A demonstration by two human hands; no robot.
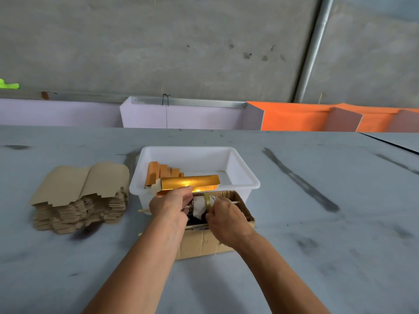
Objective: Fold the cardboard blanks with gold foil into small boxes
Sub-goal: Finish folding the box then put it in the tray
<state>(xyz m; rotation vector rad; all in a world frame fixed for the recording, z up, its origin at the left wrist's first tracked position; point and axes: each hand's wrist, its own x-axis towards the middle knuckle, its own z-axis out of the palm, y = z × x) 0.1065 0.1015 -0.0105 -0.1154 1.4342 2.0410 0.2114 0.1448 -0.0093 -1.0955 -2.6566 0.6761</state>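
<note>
A folded gold-foil blank [190, 182] is held over the near rim of the white plastic tub [242, 177]; my left hand [169, 206] grips its lower edge. My right hand [223, 219] pinches a roll of tape [206, 200] that sits on a thin stick across an open brown carton [204, 243]. White scraps and dark bits lie inside the carton. Several folded orange-gold boxes [162, 173] stand in the tub's left side. A stack of flat brown cardboard blanks [81, 196] lies to the left on the table.
The grey marked table [317, 223] stretches wide to the right and near me. Lilac and orange panels [294, 116] stand along its far edge before a concrete wall. A pipe [313, 51] runs up the wall at right.
</note>
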